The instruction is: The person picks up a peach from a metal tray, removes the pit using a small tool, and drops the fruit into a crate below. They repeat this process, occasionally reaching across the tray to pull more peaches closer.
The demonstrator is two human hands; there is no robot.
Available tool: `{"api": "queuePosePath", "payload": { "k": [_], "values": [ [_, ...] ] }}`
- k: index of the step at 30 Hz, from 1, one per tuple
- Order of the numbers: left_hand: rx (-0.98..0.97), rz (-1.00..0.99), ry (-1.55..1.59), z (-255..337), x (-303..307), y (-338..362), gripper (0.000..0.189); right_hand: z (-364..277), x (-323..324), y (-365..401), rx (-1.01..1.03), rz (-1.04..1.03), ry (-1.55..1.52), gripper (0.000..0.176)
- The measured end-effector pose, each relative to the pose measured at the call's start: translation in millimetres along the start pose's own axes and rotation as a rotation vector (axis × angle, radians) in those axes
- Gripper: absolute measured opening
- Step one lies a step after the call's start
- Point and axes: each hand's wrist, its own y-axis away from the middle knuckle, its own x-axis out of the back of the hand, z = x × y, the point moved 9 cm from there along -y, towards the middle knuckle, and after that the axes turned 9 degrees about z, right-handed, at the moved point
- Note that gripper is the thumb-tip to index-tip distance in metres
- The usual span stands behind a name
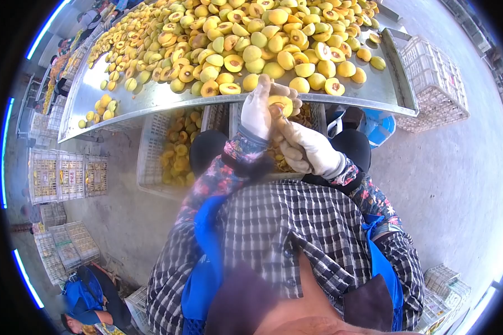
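In front of the table edge, my gloved left hand [257, 113] is closed around a yellow peach half [281, 104], whose cut face is turned up. My right hand [310, 148], also gloved, is closed just below it, with its fingertips against the fruit. Something brownish shows between those fingertips and the peach; whether it is a pit or the tip of a tool I cannot make out. Beyond my hands, a heap of halved and whole-looking peaches [257, 39] covers much of the metal table [156, 99], several with pits still in them.
Under the table edge, a crate [151, 162] of peach halves stands left of my knees, and another crate [318, 114] sits between them. A blue bag or bucket [379, 128] is at right, near stacked white crates [433, 84]. More crates [67, 176] and a person [86, 298] are at left.
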Motion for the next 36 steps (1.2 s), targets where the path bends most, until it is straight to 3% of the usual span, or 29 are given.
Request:
{"api": "queuePosePath", "payload": {
  "k": [4,5,7,8,9,10,12,13,14,16,17,18,19,21,22,23,24,26,30,31,34,35,36],
  "values": [
    [0.158,0.066,0.161,-22,9,-7,0.051,5,-5,6,-0.116,-0.122,-0.215,0.032],
    [0.085,0.065,0.098,-16,13,-10,0.05,8,-3,8,-0.148,-0.154,-0.244,0.036],
    [-0.065,0.071,-0.029,-1,27,-17,0.048,5,16,14,-0.068,0.038,0.137,0.034],
    [-0.306,-0.036,-0.359,21,24,-16,0.042,-1,25,17,-0.025,0.13,0.33,0.033],
    [-0.48,-0.021,-0.858,37,31,-10,0.039,-13,30,17,0.34,0.089,0.887,0.027],
    [-0.64,0.004,-1.363,63,25,6,0.035,-23,36,25,0.728,0.241,1.445,0.023],
    [-0.462,0.212,-1.701,94,72,7,0.035,-9,67,25,0.496,0.344,1.605,0.033],
    [-0.505,0.344,-1.759,115,105,6,0.039,-13,61,30,0.519,0.307,1.48,0.032],
    [-0.549,0.474,-1.814,131,138,2,0.043,-14,56,30,0.381,0.289,1.454,0.031],
    [-0.849,0.616,-2.114,157,151,1,0.05,-15,52,28,0.375,0.297,1.424,0.031],
    [-0.794,0.599,-2.03,160,159,-14,0.052,-16,50,26,0.407,0.29,1.432,0.031],
    [-0.787,0.4,-2.0,145,189,-57,0.052,-16,47,23,0.44,0.284,1.442,0.03],
    [-0.776,0.398,-1.855,150,145,-55,0.05,-18,44,19,0.478,0.28,1.452,0.03],
    [-1.055,0.279,-1.926,133,102,-89,0.041,-18,37,13,0.472,0.255,1.451,0.03],
    [-1.102,0.156,-1.995,120,81,-109,0.037,-17,36,13,0.467,0.247,1.451,0.03],
    [-1.006,0.078,-2.094,106,74,-132,0.037,-13,40,10,0.546,0.241,1.438,0.03],
    [-0.747,0.067,-2.252,91,77,-157,0.04,-12,41,11,0.552,0.23,1.454,0.03],
    [-0.569,0.089,-2.453,80,71,-172,0.052,-14,34,14,0.565,0.211,1.49,0.03],
    [-0.477,0.149,-2.437,77,72,-189,0.064,-17,37,24,0.525,0.238,1.462,0.026],
    [-0.608,0.182,-2.338,80,71,-185,0.061,-16,41,24,0.522,0.248,1.458,0.026],
    [-0.618,0.153,-2.042,89,72,-178,0.053,-19,45,22,0.509,0.284,1.435,0.03],
    [-0.452,0.171,-1.684,96,75,-166,0.039,-26,38,22,0.502,0.303,1.415,0.03],
    [-0.453,0.143,-1.338,95,77,-157,0.036,-31,34,22,0.492,0.321,1.393,0.029]
  ]
}}
